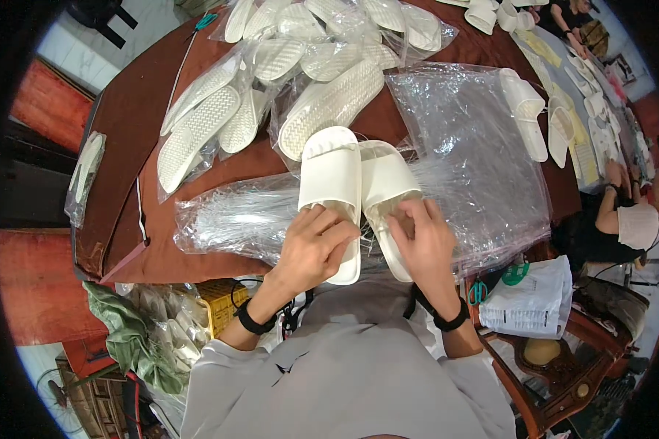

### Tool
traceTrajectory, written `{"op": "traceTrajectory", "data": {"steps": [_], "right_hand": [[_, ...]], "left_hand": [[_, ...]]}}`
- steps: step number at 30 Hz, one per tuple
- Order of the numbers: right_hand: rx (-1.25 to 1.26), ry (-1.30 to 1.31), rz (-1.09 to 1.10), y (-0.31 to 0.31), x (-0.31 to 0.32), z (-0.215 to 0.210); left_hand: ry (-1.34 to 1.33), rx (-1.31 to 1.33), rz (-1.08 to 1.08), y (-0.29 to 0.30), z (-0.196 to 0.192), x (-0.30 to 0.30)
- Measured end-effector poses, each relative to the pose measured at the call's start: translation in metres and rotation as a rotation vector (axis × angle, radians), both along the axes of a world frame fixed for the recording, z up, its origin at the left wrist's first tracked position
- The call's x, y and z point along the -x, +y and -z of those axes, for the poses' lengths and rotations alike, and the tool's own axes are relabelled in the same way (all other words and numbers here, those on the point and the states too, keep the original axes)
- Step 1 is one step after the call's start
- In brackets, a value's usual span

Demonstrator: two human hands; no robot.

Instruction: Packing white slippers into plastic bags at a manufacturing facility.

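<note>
white slides point(351, 183), pair, side by side on clear plastic bags point(476, 146); left hand point(316, 245) and right hand point(423, 241) each gripping one heel.

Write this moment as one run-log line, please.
left hand: holds left white slipper | right hand: holds right white slipper | under: clear bags | table

We see one view only, from a fisheye camera on the person's head, facing steeply down and forward over the brown table point(132, 110). It sits close: our own grey-clad torso fills the 6 o'clock edge, and both forearms rise from there toward centre. The table stretches away to 12 o'clock, its straight edges bowing near the rim. Black corners frame the circular picture.
</note>
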State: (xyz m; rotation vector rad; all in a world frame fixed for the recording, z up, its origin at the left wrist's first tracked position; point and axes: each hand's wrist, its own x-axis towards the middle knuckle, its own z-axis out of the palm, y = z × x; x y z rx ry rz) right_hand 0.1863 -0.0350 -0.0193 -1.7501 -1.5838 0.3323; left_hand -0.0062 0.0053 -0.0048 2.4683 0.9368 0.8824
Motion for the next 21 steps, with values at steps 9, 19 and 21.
{"op": "traceTrajectory", "data": {"steps": [9, 19, 21], "right_hand": [[-0.094, -0.130, -0.056, -0.002, -0.007, 0.011], [-0.191, -0.008, -0.160, -0.031, -0.016, -0.004], [-0.179, 0.040, -0.158, -0.034, -0.017, -0.004]], "left_hand": [[-0.066, 0.116, 0.092, 0.001, -0.023, -0.012], [0.052, -0.069, 0.110, 0.007, 0.001, -0.044], [0.123, -0.037, 0.148, 0.007, 0.003, -0.044]]}}
